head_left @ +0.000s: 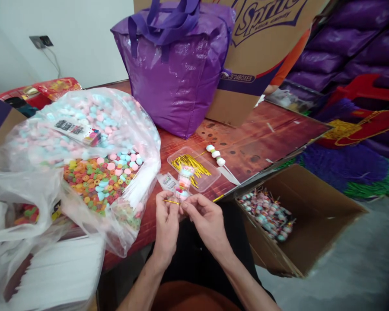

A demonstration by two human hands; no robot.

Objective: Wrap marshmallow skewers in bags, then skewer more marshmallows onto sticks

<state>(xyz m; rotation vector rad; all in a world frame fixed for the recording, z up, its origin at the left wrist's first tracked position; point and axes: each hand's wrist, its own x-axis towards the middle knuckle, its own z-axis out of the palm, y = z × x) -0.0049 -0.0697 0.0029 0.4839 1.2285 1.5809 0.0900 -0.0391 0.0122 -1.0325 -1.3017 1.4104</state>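
i'm looking down on the red table, with a big purple bag standing at its far side. nearer left, a wide plastic sack shows coloured candy rings and pastel discs. off the table's right edge an open cardboard box sits on the floor, wrapped sweets piled inside. the left hand and right hand meet at the near edge, both pinched tight on a small candy packet, held upright just in front of the clear tray of gold ties. a candy skewer lies just beyond the tray. smallest, a gold tie pokes sideways from the left fingers.
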